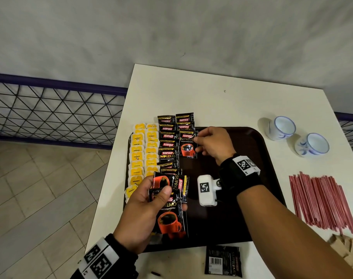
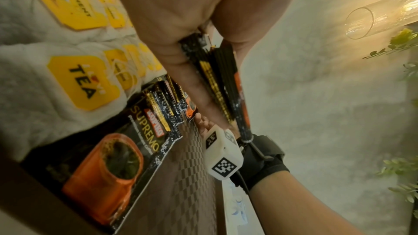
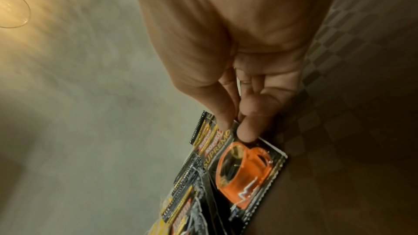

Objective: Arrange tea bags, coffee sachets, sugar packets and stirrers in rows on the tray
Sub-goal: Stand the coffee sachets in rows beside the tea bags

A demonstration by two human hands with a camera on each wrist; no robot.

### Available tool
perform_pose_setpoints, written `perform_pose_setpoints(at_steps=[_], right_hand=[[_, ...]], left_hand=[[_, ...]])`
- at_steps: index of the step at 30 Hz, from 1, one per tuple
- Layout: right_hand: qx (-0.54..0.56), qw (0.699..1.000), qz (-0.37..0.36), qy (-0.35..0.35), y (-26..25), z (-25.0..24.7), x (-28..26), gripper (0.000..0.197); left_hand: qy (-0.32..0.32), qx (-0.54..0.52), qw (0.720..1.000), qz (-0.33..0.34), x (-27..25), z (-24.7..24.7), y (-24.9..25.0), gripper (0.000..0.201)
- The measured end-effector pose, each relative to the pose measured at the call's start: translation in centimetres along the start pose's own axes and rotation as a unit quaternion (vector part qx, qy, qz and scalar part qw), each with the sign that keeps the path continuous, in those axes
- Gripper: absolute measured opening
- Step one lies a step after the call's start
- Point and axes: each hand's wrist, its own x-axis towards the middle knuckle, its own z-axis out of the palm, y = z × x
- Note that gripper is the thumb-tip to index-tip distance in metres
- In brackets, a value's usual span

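Observation:
A dark brown tray lies on the white table. Two columns of yellow tea bags fill its left edge, with overlapping black coffee sachets in rows beside them. My right hand pinches the right edge of one coffee sachet lying at the top of a second coffee row; in the right wrist view its fingertips press on that sachet. My left hand grips a stack of coffee sachets over the tray's near left part; the left wrist view shows that stack edge-on.
Two white cups with blue marks stand at the table's right. A bundle of red stirrers lies right of the tray, brown packets below it. One coffee sachet lies face down near the front edge. A railing runs left.

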Motion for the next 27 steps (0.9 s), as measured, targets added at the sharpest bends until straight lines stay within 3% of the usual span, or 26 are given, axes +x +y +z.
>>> perform_pose_setpoints(at_steps=[5,8,11,15,18,24,27], right_hand=[[0.013,1.0,0.004,0.016,-0.1,-0.6,-0.3,0.016],[0.005,0.999,-0.04,0.034,-0.4,-1.5,-1.5,0.014],[0.014,0.995,-0.083,-0.05,-0.5,-1.8,-3.9,0.008],[-0.001,0.976,-0.053,-0.213,0.1,-1.4,-6.8,0.024],[-0.001,0.965,-0.053,-0.256,0.6,-0.8,-7.9,0.02],[0.084,0.973,-0.045,-0.21,0.6,-1.5,-7.5,0.017],[0.109,0.98,-0.059,-0.154,0.3,-2.5,-6.9,0.014]], left_hand=[[0.001,-0.002,1.0,-0.001,0.0,0.1,0.3,0.027],[-0.002,-0.004,1.0,0.014,0.3,0.1,0.4,0.026],[0.011,-0.014,1.0,0.021,0.8,0.1,0.7,0.025],[0.021,0.012,0.998,0.06,1.2,0.6,1.0,0.025],[0.021,0.017,0.997,0.069,1.2,1.1,0.9,0.025],[0.006,0.044,0.997,0.055,0.8,1.1,0.6,0.033],[0.005,0.037,0.998,0.05,0.7,0.5,0.5,0.035]])
